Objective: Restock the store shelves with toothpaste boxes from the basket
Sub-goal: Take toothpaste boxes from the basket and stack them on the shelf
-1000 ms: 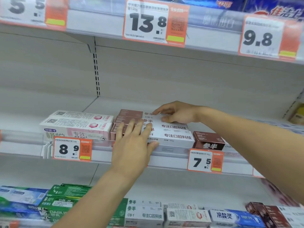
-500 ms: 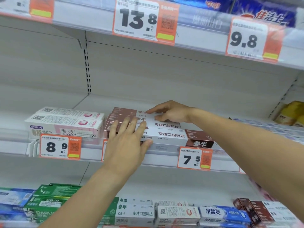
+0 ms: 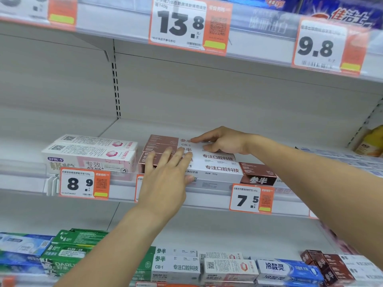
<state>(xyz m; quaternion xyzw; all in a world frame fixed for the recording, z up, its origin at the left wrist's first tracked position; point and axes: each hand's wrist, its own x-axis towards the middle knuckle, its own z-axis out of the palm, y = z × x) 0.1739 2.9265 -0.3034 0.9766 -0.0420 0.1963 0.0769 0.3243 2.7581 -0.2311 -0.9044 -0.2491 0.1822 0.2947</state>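
Note:
Several white-and-brown toothpaste boxes (image 3: 219,167) lie stacked side by side on the middle shelf (image 3: 124,127). My left hand (image 3: 165,179) lies flat against the front of the stack, fingers straight over the top edge and thumb along the front face. My right hand (image 3: 222,141) rests on the rear boxes, index finger stretched left, other fingers loosely bent on the top. A short brown box (image 3: 258,176) sits end-on just right of the stack. The basket is out of sight.
Pink-and-white toothpaste boxes (image 3: 91,154) sit left of the stack, touching it. Price tags 8.9 (image 3: 85,182) and 7.5 (image 3: 250,198) hang on the shelf rail. The lower shelf holds green, white and blue boxes (image 3: 178,266). A yellow bottle (image 3: 371,141) stands far right.
Both hands stay on the stack in nearly the same pose. The view has shifted slightly; the boxes show no clear movement.

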